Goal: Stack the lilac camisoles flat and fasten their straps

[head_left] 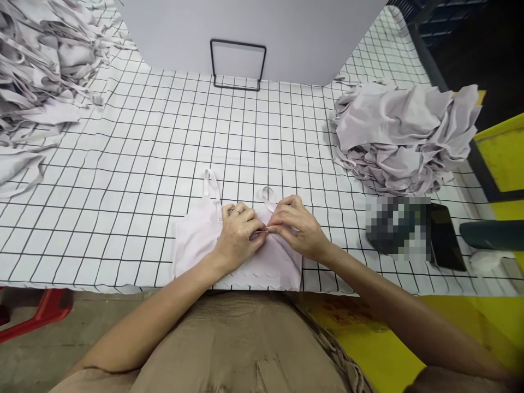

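Pink cloth top (196, 234) looks light and floppy, best held by its hem (278, 283); left hand (238, 236) and right hand (301, 228) fingers pinch a thin bit.

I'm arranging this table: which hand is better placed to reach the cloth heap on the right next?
Probably the right hand: it is nearer the cloth heap, while the left hand is farther away. Both have their fingertips at the pale garment, though.

On our worktop (123, 142): strappy top (196, 240) before us | garment heap (45, 65) left | garment pile (401, 125) right | smartphone (446, 237) before pile | panel (307, 38) behind
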{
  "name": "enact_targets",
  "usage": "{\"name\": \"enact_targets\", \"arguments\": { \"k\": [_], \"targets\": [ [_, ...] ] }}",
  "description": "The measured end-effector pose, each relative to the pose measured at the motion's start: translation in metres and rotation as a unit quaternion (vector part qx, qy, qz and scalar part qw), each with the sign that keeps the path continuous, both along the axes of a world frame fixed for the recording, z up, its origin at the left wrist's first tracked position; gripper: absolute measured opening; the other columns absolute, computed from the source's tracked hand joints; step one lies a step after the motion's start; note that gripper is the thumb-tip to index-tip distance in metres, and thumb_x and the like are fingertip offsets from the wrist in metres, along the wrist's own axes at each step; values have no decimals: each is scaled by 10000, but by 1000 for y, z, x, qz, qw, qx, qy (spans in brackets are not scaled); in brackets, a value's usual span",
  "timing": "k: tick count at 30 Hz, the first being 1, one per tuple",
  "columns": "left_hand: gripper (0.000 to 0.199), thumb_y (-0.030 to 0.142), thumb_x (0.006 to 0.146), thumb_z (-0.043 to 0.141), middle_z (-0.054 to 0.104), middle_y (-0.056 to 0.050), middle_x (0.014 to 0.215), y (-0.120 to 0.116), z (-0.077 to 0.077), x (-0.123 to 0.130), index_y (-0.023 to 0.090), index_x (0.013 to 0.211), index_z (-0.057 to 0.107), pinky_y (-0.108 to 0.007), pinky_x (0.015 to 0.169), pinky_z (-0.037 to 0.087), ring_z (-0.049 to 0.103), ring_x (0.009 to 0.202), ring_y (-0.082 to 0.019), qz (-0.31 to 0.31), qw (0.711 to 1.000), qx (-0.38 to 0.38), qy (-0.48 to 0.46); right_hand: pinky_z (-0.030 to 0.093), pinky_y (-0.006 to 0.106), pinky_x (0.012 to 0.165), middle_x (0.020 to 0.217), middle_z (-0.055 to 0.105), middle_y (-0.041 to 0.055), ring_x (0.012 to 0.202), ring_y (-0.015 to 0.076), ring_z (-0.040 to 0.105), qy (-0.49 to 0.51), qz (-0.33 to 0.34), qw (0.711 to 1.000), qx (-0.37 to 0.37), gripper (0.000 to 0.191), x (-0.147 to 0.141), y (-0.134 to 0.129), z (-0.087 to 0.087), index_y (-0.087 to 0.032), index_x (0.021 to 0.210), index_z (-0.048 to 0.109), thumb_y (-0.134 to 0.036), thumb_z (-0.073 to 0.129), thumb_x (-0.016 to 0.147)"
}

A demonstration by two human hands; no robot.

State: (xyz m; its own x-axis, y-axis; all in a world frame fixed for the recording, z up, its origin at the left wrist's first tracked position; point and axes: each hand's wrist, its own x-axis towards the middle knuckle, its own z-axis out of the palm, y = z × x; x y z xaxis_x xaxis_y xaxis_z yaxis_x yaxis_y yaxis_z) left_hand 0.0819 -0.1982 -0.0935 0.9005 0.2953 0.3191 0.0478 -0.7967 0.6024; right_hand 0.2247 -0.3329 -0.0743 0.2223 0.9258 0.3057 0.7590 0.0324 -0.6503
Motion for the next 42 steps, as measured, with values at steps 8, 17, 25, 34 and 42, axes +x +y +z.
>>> {"name": "enact_targets", "arguments": {
  "k": [8, 17, 25, 34, 42],
  "targets": [
    [155, 204, 895, 696, 670, -2, 757, 1, 0, 0, 202, 742, 673, -414, 860, 305, 529, 854, -202, -8, 1000, -6, 11, 434, 444, 873, 758, 679, 26, 909, 232, 529, 27, 5, 999, 19, 137, 0, 1, -2, -233, 845, 652, -159, 635, 960],
    [158, 210, 891, 702, 665, 1, 744, 1, -1, 0, 205, 737, 668, -409, 849, 303, 533, 847, -200, -7, 1000, -8, 13, 437, 456, 893, 769, 687, 28, 927, 232, 537, 46, 8, 999, 11, 133, 0, 1, -3, -231, 847, 661, -189, 629, 969],
    [120, 182, 871, 714, 670, 8, 754, 2, -1, 0, 207, 758, 682, -408, 844, 301, 536, 849, -197, -10, 1000, -19, 16, 454, 455, 883, 769, 692, 30, 928, 237, 540, 29, 12, 999, 14, 136, 2, -1, -5, -238, 861, 684, -196, 619, 972],
    [114, 175, 858, 713, 665, 4, 738, 2, 0, 1, 199, 751, 683, -408, 836, 301, 530, 844, -200, -9, 1000, -19, 6, 457, 457, 872, 766, 707, 27, 900, 234, 545, 40, 10, 999, 24, 126, 0, -1, -4, -233, 856, 677, -192, 633, 967],
    [132, 183, 865, 701, 674, -2, 746, 2, 2, 1, 209, 739, 672, -411, 837, 308, 539, 848, -206, -6, 999, -25, 21, 467, 445, 863, 755, 701, 28, 910, 237, 551, 25, 1, 999, 27, 137, -1, -1, -6, -240, 852, 691, -183, 631, 962]
  ]
}}
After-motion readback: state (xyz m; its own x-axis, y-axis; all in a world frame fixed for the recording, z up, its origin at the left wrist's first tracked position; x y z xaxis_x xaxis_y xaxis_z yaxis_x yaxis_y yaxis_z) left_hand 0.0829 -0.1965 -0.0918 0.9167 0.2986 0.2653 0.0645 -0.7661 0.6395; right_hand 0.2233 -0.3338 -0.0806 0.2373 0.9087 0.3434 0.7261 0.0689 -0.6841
